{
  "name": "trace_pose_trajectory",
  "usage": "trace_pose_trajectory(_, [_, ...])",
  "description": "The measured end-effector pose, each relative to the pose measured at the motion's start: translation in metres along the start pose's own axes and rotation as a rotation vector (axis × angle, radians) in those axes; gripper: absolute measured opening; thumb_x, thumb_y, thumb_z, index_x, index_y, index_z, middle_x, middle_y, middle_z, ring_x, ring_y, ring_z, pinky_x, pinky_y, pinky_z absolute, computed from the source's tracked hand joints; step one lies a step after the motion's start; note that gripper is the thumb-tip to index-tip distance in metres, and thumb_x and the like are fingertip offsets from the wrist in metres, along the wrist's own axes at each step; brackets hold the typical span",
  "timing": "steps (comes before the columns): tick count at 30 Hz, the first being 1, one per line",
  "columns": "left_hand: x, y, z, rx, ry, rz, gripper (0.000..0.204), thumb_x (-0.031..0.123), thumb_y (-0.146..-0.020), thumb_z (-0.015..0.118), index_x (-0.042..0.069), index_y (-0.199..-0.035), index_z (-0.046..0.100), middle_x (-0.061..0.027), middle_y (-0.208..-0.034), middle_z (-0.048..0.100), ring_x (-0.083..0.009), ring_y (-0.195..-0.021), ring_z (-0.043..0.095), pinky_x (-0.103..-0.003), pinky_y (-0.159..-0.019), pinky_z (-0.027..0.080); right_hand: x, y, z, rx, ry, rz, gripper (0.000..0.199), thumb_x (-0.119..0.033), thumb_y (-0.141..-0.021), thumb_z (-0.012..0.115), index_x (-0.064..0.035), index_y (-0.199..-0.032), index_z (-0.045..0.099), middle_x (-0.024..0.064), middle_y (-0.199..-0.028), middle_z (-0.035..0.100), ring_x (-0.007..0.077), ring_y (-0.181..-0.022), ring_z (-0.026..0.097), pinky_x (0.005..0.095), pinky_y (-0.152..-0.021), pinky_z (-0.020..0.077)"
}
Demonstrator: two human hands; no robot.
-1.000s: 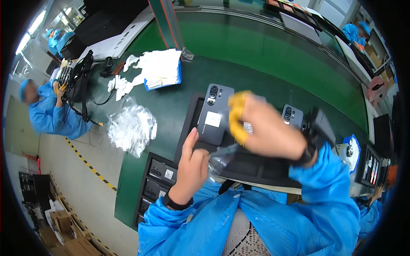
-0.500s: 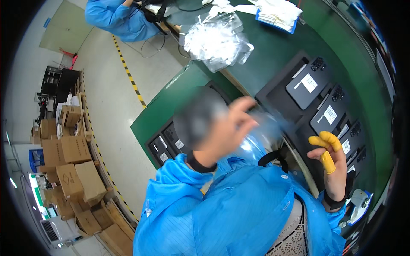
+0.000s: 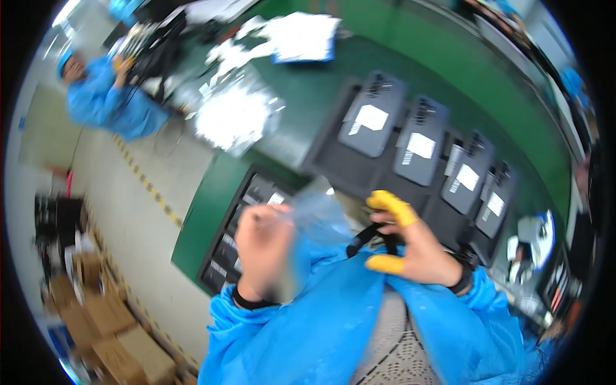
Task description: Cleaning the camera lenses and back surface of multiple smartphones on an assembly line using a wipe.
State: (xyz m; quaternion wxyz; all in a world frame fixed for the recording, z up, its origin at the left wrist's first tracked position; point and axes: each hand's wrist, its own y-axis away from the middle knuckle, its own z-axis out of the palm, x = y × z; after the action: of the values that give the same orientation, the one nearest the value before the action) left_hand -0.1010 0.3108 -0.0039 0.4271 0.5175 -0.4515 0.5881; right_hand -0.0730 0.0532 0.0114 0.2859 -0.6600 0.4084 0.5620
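My left hand (image 3: 263,242), smeared by motion, is closed at the left of my body. A clear plastic bag (image 3: 321,208) stretches from its fingers toward the middle. Across from it, my right hand (image 3: 420,251) wears yellow finger cots; thumb and fingers are curved and apart, with nothing between them. Beyond the right hand, dark phones lie back up with white labels: one far phone (image 3: 374,115), another (image 3: 421,141), a third (image 3: 468,173) and a nearer one (image 3: 496,201). They rest on black trays (image 3: 330,144).
A heap of clear plastic bags (image 3: 234,115) lies on the green table (image 3: 292,93). Behind it, white sheets fill a blue tray (image 3: 305,59). A black tray of dark items (image 3: 221,263) stands at left. A co-worker (image 3: 109,96) sits at far left; cardboard boxes (image 3: 96,314) line the floor.
The view has turned toward the phones. My right hand has come from beside the phones to in front of my body. My left hand has drawn down and left, with the clear bag.
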Motion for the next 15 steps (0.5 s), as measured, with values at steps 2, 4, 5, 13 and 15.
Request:
trace_pose_trajectory(2, [-0.003,-0.002,0.038,-0.248,0.158,-0.005,0.028,-0.01,-0.083,0.064,0.004,-0.101,0.048,-0.0098,-0.102,0.06,-0.0125,-0.086,0.057,-0.024,-0.076,0.046,-0.009,-0.002,0.001,0.058,0.107,-0.127,0.072,-0.016,-0.081,0.075,-0.0049,-0.142,0.04,0.0179,-0.127,0.054,0.0296,-0.115,0.056,0.0384,-0.096,0.0452])
trace_pose_trajectory(4, [-0.005,-0.005,0.063,-0.448,0.188,0.06,0.026,-0.01,-0.084,0.063,0.004,-0.1,0.048,-0.0128,-0.109,0.059,-0.0161,-0.094,0.059,-0.03,-0.083,0.048,-0.004,0.011,-0.012,0.163,0.157,-0.152,0.064,-0.013,-0.083,0.072,-0.0053,-0.14,0.043,0.0184,-0.124,0.058,0.0299,-0.113,0.058,0.0374,-0.094,0.047])
trace_pose_trajectory(5, [-0.008,-0.007,0.072,-0.503,0.16,0.093,0.026,-0.01,-0.083,0.063,0.004,-0.1,0.048,-0.0141,-0.111,0.059,-0.0176,-0.098,0.059,-0.032,-0.086,0.049,-0.003,0.021,-0.021,0.202,0.17,-0.159,0.055,-0.011,-0.086,0.068,-0.0057,-0.137,0.047,0.0184,-0.119,0.061,0.0297,-0.108,0.061,0.0364,-0.091,0.049])
trace_pose_trajectory(13, [-0.033,-0.024,0.106,-1.004,-0.147,-0.231,0.013,0.003,-0.091,0.059,0.0,-0.103,0.056,-0.0114,-0.099,0.065,-0.0166,-0.094,0.062,-0.03,-0.084,0.049,0.009,0.212,-0.106,0.771,-0.1,0.424,0.043,-0.01,-0.087,0.069,-0.0043,-0.127,0.054,0.0057,-0.094,0.07,0.0097,-0.085,0.064,0.0269,-0.077,0.0523])
trace_pose_trajectory(15, [-0.039,-0.023,0.105,-1.04,-0.257,-0.353,0.008,0.004,-0.09,0.062,-0.002,-0.095,0.06,-0.0084,-0.09,0.066,-0.013,-0.084,0.063,-0.026,-0.077,0.049,0.02,0.282,-0.114,0.794,-0.128,0.514,0.042,-0.009,-0.088,0.068,-0.0041,-0.127,0.054,0.0024,-0.092,0.068,0.0084,-0.084,0.063,0.0264,-0.076,0.0521])
